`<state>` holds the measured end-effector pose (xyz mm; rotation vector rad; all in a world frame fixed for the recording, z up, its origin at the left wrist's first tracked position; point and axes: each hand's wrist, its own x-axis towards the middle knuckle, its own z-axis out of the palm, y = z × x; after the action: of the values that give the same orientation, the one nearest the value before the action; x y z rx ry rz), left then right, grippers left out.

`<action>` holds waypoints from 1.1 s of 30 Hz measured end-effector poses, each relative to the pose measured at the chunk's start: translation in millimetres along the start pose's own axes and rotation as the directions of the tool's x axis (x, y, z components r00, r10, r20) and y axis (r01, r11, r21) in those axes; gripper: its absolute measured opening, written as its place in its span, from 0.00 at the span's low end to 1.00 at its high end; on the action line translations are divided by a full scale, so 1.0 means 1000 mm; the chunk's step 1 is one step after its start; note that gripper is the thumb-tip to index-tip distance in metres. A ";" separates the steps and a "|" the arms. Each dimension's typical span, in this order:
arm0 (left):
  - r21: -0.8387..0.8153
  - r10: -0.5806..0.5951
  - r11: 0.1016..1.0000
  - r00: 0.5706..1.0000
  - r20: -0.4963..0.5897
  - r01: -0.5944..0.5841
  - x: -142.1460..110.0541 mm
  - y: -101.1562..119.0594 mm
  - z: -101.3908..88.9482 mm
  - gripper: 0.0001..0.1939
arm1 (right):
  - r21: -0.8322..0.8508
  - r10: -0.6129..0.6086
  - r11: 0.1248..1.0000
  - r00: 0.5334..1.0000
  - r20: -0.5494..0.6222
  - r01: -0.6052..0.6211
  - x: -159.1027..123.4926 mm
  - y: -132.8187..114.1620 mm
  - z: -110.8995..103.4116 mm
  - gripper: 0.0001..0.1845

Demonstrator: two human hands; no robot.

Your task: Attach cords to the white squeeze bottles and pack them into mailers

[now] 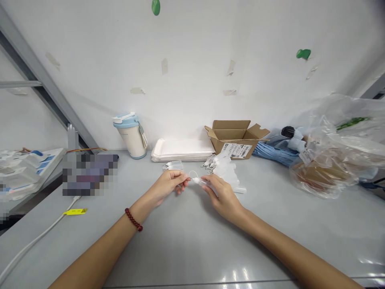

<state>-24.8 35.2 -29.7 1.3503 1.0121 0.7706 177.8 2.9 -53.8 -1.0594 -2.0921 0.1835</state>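
Note:
Over the middle of the table, my right hand (221, 196) is closed around a small clear plastic squeeze bottle (205, 182), which lies nearly level with its white nozzle pointing left. My left hand (171, 184) pinches at the nozzle's thin tip; whatever sits between thumb and finger is too small and covered to make out. A thin white loop (193, 172) arcs from the nozzle to the left fingertips. Just behind the right hand is a pile of similar clear bottles (225, 170). A few more bottles (174, 165) lie behind the left hand.
Along the wall stand a cream tumbler (131, 138), a stack of white padded envelopes (183, 149) and an open cardboard box (237, 138). A folded blue umbrella (276, 152) and clear plastic bags (333, 160) lie right. At left, a white cable (39, 237) runs to a pixelated device (88, 176).

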 end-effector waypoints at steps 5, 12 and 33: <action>0.025 0.003 1.000 1.000 -0.005 -0.003 -0.001 0.002 0.002 0.16 | 0.018 -0.059 0.998 0.998 -0.019 0.060 0.000 -0.001 0.001 0.10; -0.009 0.017 1.000 0.999 -0.027 -0.017 -0.001 0.001 0.002 0.15 | 0.042 -0.058 0.997 0.996 -0.061 0.061 0.001 -0.002 0.000 0.10; -0.036 0.002 0.999 1.000 -0.004 -0.002 -0.002 0.001 0.003 0.14 | 0.032 -0.056 0.998 0.997 -0.053 0.057 0.002 -0.002 -0.001 0.10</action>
<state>-22.7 32.4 -28.7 1.3192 0.9959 0.7903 176.6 2.7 -51.1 -0.9736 -2.0629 0.1614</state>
